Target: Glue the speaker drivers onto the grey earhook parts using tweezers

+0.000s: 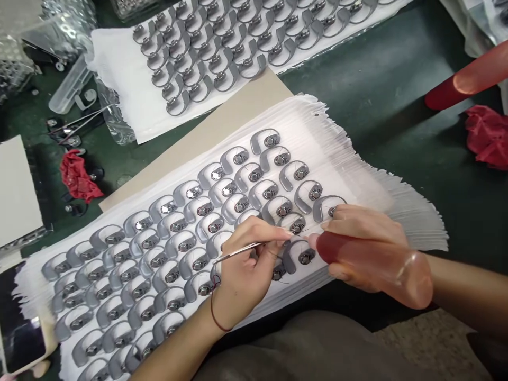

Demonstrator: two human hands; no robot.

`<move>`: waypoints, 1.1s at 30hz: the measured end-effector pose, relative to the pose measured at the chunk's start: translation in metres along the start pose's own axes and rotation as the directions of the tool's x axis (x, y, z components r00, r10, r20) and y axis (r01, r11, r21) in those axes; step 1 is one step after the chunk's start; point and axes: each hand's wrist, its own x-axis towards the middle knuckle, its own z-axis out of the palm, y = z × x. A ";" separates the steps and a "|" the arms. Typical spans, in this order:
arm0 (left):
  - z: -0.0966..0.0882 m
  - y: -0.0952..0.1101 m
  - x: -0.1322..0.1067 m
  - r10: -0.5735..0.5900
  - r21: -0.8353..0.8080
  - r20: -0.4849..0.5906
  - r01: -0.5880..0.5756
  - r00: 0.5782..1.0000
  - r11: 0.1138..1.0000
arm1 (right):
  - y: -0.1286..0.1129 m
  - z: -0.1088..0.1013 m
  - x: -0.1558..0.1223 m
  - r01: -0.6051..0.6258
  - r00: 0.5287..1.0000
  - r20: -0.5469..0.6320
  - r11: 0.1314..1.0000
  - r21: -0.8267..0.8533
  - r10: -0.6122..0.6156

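Near the middle of the head view my left hand (246, 270) is closed on a pair of metal tweezers (238, 253), thumb and forefinger pinched toward the right. My right hand (367, 225) is wrapped around a translucent red squeeze bottle (381, 270), tilted so that its narrow tip points left and meets the left fingertips. Both tips are over a grey ear-hook earphone shell (297, 226), one of many laid in rows on stacked white foam sheets (317, 127). Each shell bears a round metal part and thin wires. Some shells are hidden under my hands.
Behind lies another white sheet (123, 79) of grey ear-hook pieces, with beige cardboard (254, 98) between. At right stand a second red bottle (468, 79) and crumpled red cloth (490, 135). More red cloth (77, 177), a plastic box (69, 87) and a phone (21, 344) are left.
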 end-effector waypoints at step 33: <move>-0.001 0.001 -0.001 0.122 0.064 0.031 -0.124 0.992 0.990 | 0.003 0.001 0.000 -0.006 1.000 0.008 0.997 -0.074 0.007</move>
